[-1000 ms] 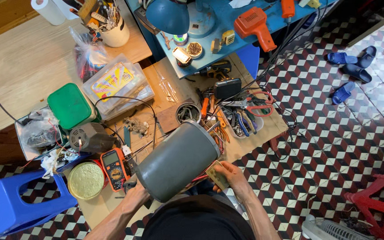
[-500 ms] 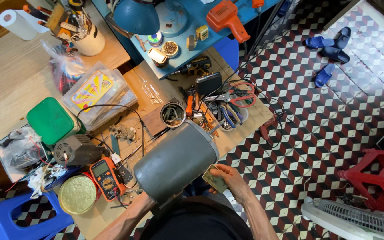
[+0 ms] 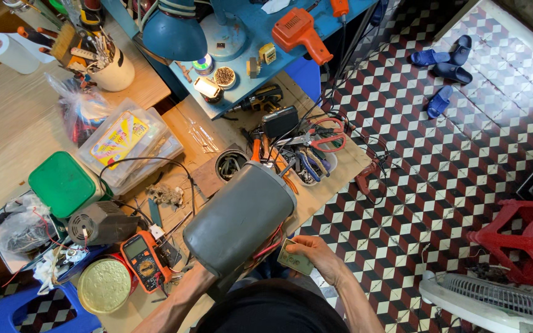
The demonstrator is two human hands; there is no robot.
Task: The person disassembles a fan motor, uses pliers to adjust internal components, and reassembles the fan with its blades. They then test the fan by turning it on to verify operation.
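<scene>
A large grey cylindrical motor housing lies tilted on the edge of the wooden workbench, close to my body, with red wires coming out of its lower right side. My right hand is closed around a small greenish rectangular part just beside those wires. My left forearm reaches up under the near end of the housing; my left hand is mostly hidden behind it, so its grip cannot be made out.
An orange multimeter, a round gold tin, a small grey motor and a green box lie left of the housing. Pliers and red-handled scissors sit behind it. A red stool and white fan stand on the tiled floor.
The view has shifted, so the bench sits higher and further left. My right hand stays by the wires with the small part; the housing keeps its place.
</scene>
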